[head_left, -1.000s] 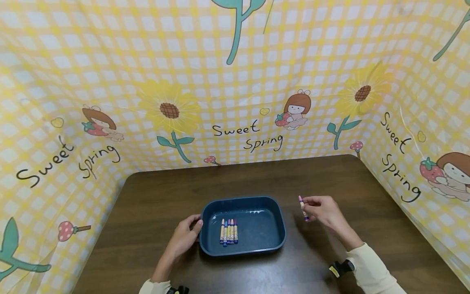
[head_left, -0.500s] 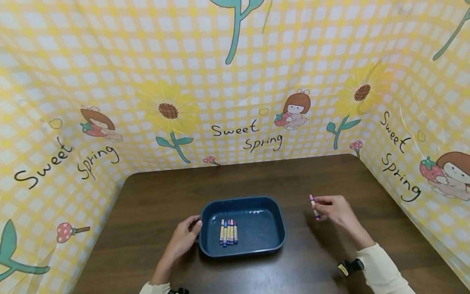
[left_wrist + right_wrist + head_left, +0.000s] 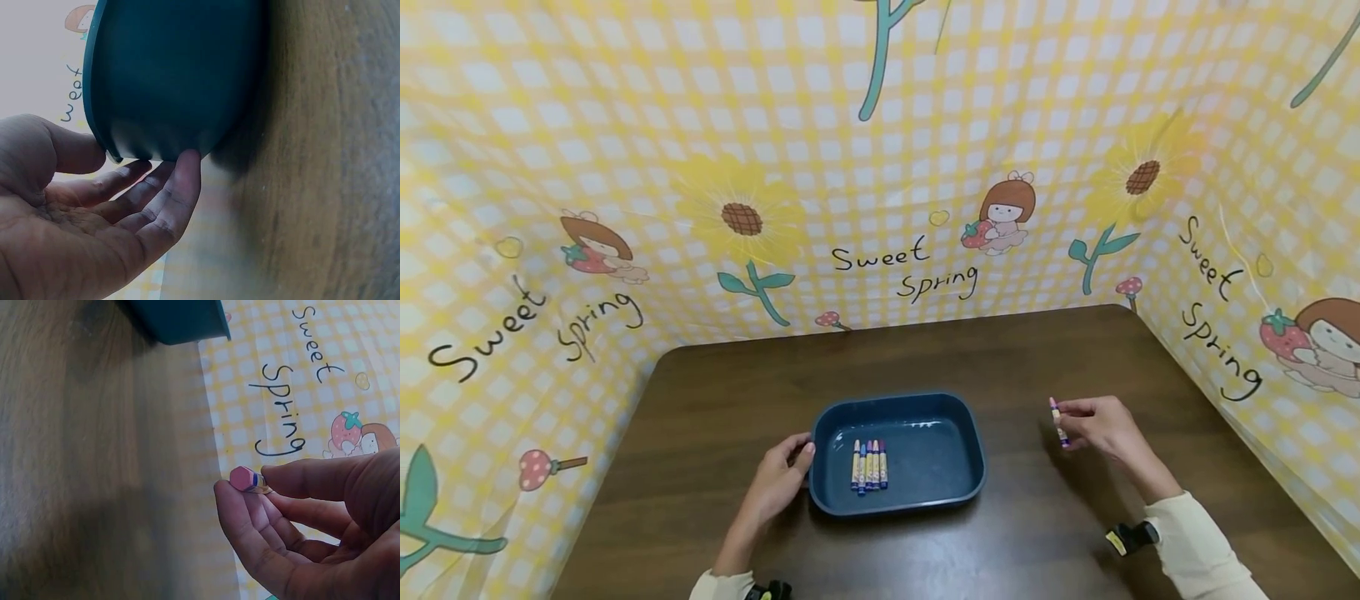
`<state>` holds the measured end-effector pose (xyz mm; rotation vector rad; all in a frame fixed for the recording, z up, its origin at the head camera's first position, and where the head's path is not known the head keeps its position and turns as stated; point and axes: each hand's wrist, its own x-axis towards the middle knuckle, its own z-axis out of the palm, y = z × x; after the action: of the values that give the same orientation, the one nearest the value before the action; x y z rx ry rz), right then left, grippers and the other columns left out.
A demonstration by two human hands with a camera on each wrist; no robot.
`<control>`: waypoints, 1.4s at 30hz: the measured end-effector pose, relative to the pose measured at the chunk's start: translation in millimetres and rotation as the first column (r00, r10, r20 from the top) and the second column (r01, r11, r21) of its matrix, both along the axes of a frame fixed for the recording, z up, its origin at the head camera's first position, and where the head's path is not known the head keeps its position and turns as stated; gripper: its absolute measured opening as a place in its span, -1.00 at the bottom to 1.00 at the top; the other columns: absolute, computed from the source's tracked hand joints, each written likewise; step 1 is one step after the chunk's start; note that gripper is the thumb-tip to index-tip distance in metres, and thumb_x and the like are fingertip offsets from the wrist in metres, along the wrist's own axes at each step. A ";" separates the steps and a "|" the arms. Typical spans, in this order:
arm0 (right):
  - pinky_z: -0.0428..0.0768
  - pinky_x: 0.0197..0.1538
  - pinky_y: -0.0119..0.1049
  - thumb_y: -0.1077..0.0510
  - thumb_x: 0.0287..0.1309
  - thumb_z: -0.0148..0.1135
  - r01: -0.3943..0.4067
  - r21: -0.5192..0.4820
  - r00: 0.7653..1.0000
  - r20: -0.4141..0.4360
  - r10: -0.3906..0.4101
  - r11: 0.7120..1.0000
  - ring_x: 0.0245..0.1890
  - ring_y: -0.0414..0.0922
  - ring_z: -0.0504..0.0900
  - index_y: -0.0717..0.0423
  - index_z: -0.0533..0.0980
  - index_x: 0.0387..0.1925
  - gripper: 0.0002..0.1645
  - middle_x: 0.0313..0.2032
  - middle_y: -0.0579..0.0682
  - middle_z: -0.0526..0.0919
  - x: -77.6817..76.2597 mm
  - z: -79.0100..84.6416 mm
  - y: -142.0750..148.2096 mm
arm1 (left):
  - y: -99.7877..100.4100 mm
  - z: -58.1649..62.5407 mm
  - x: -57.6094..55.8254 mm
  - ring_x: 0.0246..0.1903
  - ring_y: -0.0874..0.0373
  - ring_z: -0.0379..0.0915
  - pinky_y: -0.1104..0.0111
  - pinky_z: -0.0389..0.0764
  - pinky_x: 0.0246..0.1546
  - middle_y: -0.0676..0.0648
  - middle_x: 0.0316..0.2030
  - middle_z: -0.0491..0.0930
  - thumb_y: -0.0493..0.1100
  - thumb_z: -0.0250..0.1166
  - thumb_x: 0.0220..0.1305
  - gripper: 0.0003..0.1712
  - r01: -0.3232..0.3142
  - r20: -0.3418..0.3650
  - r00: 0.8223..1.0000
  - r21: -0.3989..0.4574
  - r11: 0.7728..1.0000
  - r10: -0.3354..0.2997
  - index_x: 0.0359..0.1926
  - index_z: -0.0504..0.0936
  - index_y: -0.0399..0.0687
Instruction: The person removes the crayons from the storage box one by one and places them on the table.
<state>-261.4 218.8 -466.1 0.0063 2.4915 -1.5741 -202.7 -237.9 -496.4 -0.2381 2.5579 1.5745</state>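
A dark blue rectangular tray point(image 3: 928, 468) sits on the table, and several paper-wrapped crayons point(image 3: 869, 467) lie side by side in its left half. My left hand point(image 3: 778, 477) holds the tray's left end; in the left wrist view the thumb is at the rim and the fingertips meet the outer wall point(image 3: 175, 75). Off to the tray's right, my right hand point(image 3: 1108, 430) pinches a pink-tipped crayon point(image 3: 1059, 423) between thumb and fingers. The right wrist view shows that crayon's flat six-sided pink end point(image 3: 240, 479) toward the camera.
The brown wooden table point(image 3: 760, 383) has rounded far corners. A yellow checked cloth point(image 3: 820, 200) with flowers and lettering stands as a wall around its back and sides. Black straps sit on both wrists, the right strap point(image 3: 1132, 538) below a cream sleeve point(image 3: 1202, 542).
My right hand has carried the pink-tipped crayon to the right, farther from the tray. My left hand and the tray stay in place; the head view has shifted slightly.
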 end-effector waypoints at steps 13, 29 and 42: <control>0.68 -0.38 -0.17 0.36 0.01 0.24 0.031 0.072 0.982 0.182 -0.044 0.997 -0.46 -0.07 0.66 0.54 0.46 -0.11 -0.62 -0.35 0.17 0.63 9.7 -21.8 9.5 | 4.7 -8.8 6.0 -0.17 0.07 0.49 0.31 0.63 -0.33 -0.23 0.01 0.50 -0.07 0.03 0.39 -0.53 -0.009 -0.009 1.000 0.042 0.999 0.009 0.20 0.38 -0.24; 0.66 -0.48 -0.21 0.34 -0.11 0.32 0.070 0.171 0.982 0.163 -0.098 0.983 -0.56 -0.11 0.64 0.46 0.50 -0.30 -0.71 -0.50 0.06 0.63 20.0 -35.9 -2.1 | 1.7 -6.7 10.5 -0.19 0.07 0.49 0.31 0.64 -0.34 -0.24 0.00 0.51 -0.09 0.05 0.37 -0.54 -0.028 -0.022 0.999 0.059 0.998 0.029 0.18 0.40 -0.28; 0.62 -0.58 -0.30 0.34 -0.16 0.34 0.045 0.327 0.996 0.061 -0.068 0.944 -0.69 -0.17 0.60 0.34 0.54 -0.42 -0.82 -0.57 -0.02 0.65 14.7 -32.2 -13.5 | -1.7 -5.0 3.0 -0.23 0.11 0.49 0.33 0.62 -0.34 -0.20 -0.05 0.52 -0.07 0.03 0.38 -0.54 -0.041 -0.025 0.999 0.057 0.998 0.042 0.18 0.40 -0.24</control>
<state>-246.7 205.3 -498.3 0.1799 2.6835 -1.1393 -199.7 -239.6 -501.4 -0.2681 2.5391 1.6725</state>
